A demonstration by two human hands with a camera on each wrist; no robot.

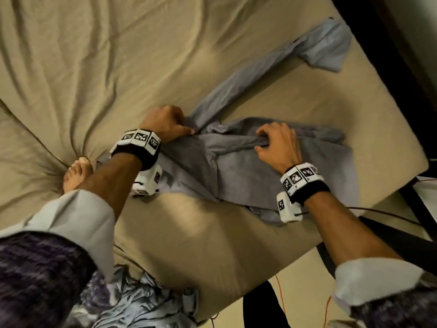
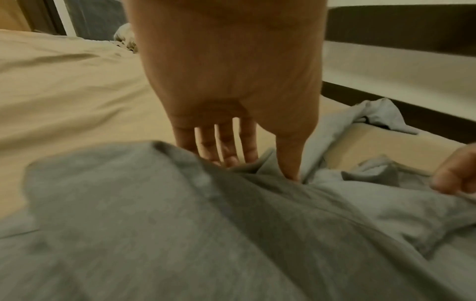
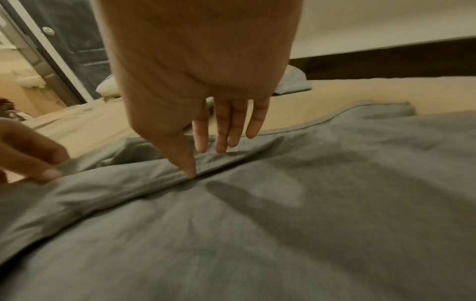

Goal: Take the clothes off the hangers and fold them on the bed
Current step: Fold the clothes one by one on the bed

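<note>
The grey shirt [image 1: 248, 166] lies on the bed [image 1: 94, 67], one sleeve running away from its body; the left hand [image 1: 165, 124] pinches the sleeve's root, the right hand [image 1: 276, 143] pinches a fold beside it

Both hands low, left [image 1: 165, 123] and right [image 1: 277, 144], thumbs and fingers pinched together.

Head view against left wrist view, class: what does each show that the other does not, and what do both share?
Only the head view shows a bare foot on the beige bed sheet, both marked wristbands, and crumpled pale cloth at the bed's near edge. Only the left wrist view shows the left hand's fingers from beneath, tucked behind a fold. Both show the grey shirt, its sleeve stretched away, and both hands, left hand and right hand, gripping it.
</note>
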